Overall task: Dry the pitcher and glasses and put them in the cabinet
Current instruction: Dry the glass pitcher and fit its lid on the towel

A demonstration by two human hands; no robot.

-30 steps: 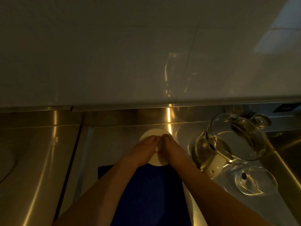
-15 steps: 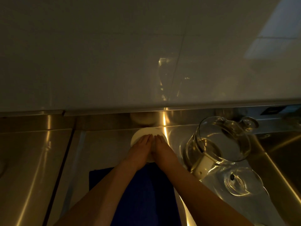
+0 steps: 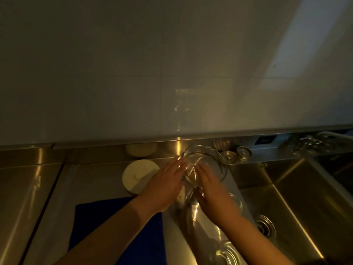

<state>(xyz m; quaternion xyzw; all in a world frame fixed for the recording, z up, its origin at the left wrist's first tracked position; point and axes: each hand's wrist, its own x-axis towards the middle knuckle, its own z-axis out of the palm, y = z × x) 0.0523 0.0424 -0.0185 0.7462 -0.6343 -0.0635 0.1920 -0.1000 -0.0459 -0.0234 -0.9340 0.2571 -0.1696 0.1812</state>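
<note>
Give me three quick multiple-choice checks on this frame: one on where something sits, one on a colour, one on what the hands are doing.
1. Where does the white round lid lie?
A. In the sink basin
B. On the steel counter, left of the glass pitcher
C. On top of the pitcher

2. What colour is the cloth on the counter?
A. Dark blue
B. Red
C. White

3. How do the hands stand?
A. Both hang idle at the counter's edge
B. Both grip the cloth
C. Left hand and right hand flank the glass pitcher, fingers straight

Key:
1 B, the lid lies flat on the steel beside the left hand.
2 A, the cloth under the left forearm shows deep blue.
3 C, one hand lies on each side of the glass body.
</note>
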